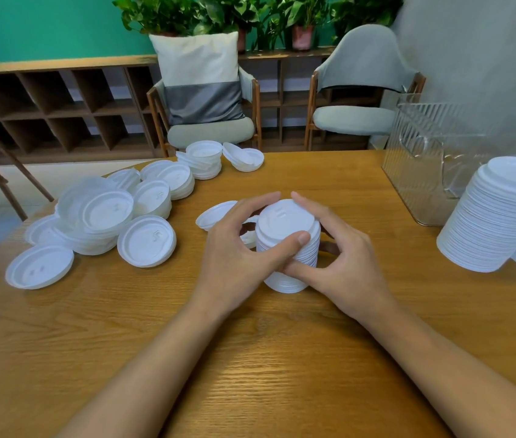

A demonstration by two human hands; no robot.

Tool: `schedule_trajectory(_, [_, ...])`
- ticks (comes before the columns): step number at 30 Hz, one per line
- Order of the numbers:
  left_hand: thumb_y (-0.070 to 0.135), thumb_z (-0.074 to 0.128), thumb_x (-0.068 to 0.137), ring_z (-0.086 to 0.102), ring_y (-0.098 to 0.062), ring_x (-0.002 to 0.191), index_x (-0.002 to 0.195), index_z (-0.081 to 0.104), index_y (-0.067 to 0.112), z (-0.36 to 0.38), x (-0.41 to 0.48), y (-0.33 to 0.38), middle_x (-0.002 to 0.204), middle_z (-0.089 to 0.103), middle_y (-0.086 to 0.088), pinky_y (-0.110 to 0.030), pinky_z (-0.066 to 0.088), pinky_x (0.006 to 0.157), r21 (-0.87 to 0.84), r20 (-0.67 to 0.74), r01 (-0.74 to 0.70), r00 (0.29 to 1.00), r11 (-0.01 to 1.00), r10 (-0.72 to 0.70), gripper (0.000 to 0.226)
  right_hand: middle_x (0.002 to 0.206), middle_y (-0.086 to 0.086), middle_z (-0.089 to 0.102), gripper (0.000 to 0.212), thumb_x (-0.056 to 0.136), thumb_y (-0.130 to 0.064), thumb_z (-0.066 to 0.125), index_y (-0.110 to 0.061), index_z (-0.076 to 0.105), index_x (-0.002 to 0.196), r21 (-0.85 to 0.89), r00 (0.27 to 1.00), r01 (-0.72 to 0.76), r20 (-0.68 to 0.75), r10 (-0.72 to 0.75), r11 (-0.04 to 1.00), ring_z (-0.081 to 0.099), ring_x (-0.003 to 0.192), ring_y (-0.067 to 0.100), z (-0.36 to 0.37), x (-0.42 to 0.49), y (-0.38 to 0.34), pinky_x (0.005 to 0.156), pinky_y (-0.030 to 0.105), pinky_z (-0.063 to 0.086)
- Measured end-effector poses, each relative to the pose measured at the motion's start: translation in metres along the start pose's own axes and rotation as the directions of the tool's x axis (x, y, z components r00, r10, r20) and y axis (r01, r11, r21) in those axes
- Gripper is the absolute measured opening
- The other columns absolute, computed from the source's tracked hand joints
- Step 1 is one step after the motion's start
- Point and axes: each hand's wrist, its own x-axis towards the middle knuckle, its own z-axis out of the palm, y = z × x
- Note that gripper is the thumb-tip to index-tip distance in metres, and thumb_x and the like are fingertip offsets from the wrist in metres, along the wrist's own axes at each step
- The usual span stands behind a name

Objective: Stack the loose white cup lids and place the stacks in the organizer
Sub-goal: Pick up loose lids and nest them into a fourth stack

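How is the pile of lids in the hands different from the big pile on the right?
The small pile is shorter; the big pile is much taller. The left hand and right hand grip the small pile; no hand touches the big pile. The small pile stands mid-table; the big pile stands beside the clear organizer. Both are stacked white cup lids.

My left hand [234, 257] and right hand [345, 257] grip a short stack of white plastic cup lids [285, 222]. Loose white plastic lids [146, 240] lie left of my fingers, and a clear ribbed plastic organizer [424, 159] stands beyond them, to the right.
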Motion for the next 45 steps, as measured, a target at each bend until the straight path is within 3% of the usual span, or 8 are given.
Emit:
schedule_trajectory(12, [0.029, 0.088, 0.078, 0.069, -0.006, 0.113, 0.125, 0.068, 0.025, 0.014, 0.001, 0.004, 0.116, 0.074, 0.012, -0.036, 0.057, 0.098, -0.123, 0.037, 0.09, 0.996, 0.988, -0.086, 0.051, 0.151, -0.012, 0.056, 0.086, 0.071, -0.034, 0.094, -0.033, 0.055, 0.148, 0.016, 0.999, -0.021, -0.036, 0.021, 1.0, 0.049, 0.139, -0.002, 0.004, -0.002, 0.003, 0.101, 0.026, 0.055])
schedule_trajectory(20, [0.055, 0.077, 0.088, 0.058, -0.001, 0.13, 0.149, 0.052, 0.038, -0.006, 0.004, -0.008, 0.137, 0.064, 0.019, -0.025, 0.05, 0.106, -0.045, 0.253, 0.091, 0.964, 0.995, -0.077, 0.068, 0.133, -0.023, 0.059, 0.083, 0.074, -0.04, 0.091, -0.042, 0.047, 0.144, 0.014, 0.996, -0.075, 0.052, 0.074, 0.997, 0.058, 0.126, 0.005, 0.005, -0.002, 0.004, 0.099, 0.041, 0.056])
schedule_trajectory(23, [0.062, 0.054, 0.098, 0.053, 0.003, 0.134, 0.154, 0.049, 0.036, -0.02, 0.006, -0.013, 0.14, 0.062, 0.019, -0.018, 0.044, 0.106, 0.121, 0.219, -0.011, 0.976, 0.993, -0.016, 0.062, 0.14, -0.027, 0.054, 0.082, 0.076, -0.045, 0.089, -0.041, 0.046, 0.146, -0.044, 0.997, -0.074, 0.004, 0.075, 0.996, 0.053, 0.132, 0.0, 0.0, 0.001, 0.008, 0.103, 0.043, 0.053])
schedule_trajectory(26, [0.041, 0.067, 0.1, 0.062, -0.001, 0.117, 0.136, 0.065, 0.025, -0.026, 0.012, -0.022, 0.121, 0.069, 0.014, -0.032, 0.052, 0.1, 0.407, 0.08, -0.121, 0.992, 0.905, 0.097, 0.04, 0.141, -0.032, 0.051, 0.083, 0.075, -0.047, 0.089, -0.042, 0.045, 0.146, -0.055, 0.994, -0.105, -0.021, 0.104, 0.993, 0.049, 0.133, -0.006, -0.004, 0.003, 0.01, 0.108, 0.04, 0.051])
schedule_trajectory(28, [0.034, 0.072, 0.095, 0.064, -0.008, 0.11, 0.13, 0.069, 0.023, -0.027, 0.014, -0.026, 0.117, 0.07, 0.011, -0.039, 0.055, 0.092, 0.562, 0.104, -0.117, 0.992, 0.819, 0.07, 0.036, 0.14, -0.035, 0.05, 0.083, 0.075, -0.047, 0.089, -0.043, 0.044, 0.145, -0.064, 0.994, -0.11, -0.02, 0.109, 0.992, 0.047, 0.132, -0.009, -0.005, 0.003, 0.01, 0.109, 0.037, 0.05])
schedule_trajectory(33, [0.029, 0.073, 0.095, 0.066, -0.013, 0.1, 0.113, 0.077, 0.023, -0.027, 0.015, -0.027, 0.116, 0.068, 0.011, -0.028, 0.046, 0.071, 0.722, 0.186, -0.115, 0.982, 0.683, -0.031, 0.019, 0.134, -0.043, 0.046, 0.083, 0.076, -0.048, 0.088, -0.048, 0.041, 0.145, -0.097, 0.993, -0.119, -0.004, 0.119, 0.988, 0.044, 0.128, -0.018, -0.006, 0.003, 0.01, 0.105, 0.024, 0.046])
schedule_trajectory(40, [0.023, 0.066, 0.099, 0.06, -0.012, 0.085, 0.096, 0.062, 0.021, -0.024, 0.014, -0.021, 0.092, 0.066, 0.008, -0.036, 0.05, 0.075, 0.457, 0.069, -0.051, 0.997, 0.888, 0.022, 0.005, 0.137, -0.037, 0.048, 0.084, 0.075, -0.05, 0.089, -0.048, 0.041, 0.144, -0.098, 0.991, -0.135, -0.001, 0.136, 0.986, 0.045, 0.129, -0.013, -0.007, 0.003, 0.009, 0.108, 0.033, 0.048])
schedule_trajectory(45, [0.025, 0.057, 0.106, 0.064, -0.01, 0.087, 0.112, 0.065, 0.025, -0.026, 0.015, -0.009, 0.097, 0.071, 0.008, -0.036, 0.053, 0.078, 0.129, -0.083, 0.061, 0.995, 0.99, -0.05, 0.01, 0.142, -0.031, 0.048, 0.078, 0.078, -0.07, 0.075, -0.046, 0.041, 0.145, -0.059, 0.99, -0.143, -0.012, 0.142, 0.988, 0.045, 0.134, -0.008, -0.005, 0.002, 0.007, 0.109, 0.036, 0.048])
